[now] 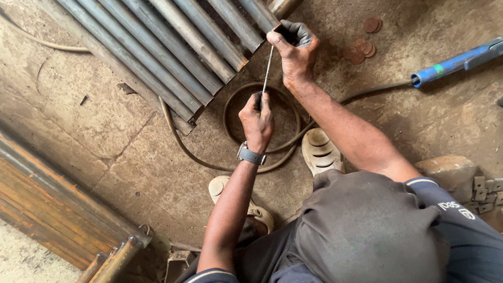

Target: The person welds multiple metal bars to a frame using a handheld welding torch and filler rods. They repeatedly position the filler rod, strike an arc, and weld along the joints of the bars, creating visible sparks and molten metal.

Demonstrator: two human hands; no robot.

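Left hand (257,119), fist closed, pinches the lower end of a thin welding rod (268,69), steadying it above the coiled cable (230,105). Right hand (294,48) clamps the rod's upper end in a dark holder (287,33), fingers wrapped tight, beside the steel pipes (173,47).

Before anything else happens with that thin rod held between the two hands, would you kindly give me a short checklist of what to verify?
1. Left hand grips the lower end of the thin metal rod: ok.
2. Right hand holds the rod's upper end, in a dark clamp-like holder: cannot tell whether it is seated.
3. Hand protection: not ok, both hands are bare.
4. Cable underfoot: not ok, it loops on the floor right by the sandals.
5. Steel pipes: ok, lying side by side, apart from the hands.
6. Blue-handled tool: ok, lying on the floor away from the hands.
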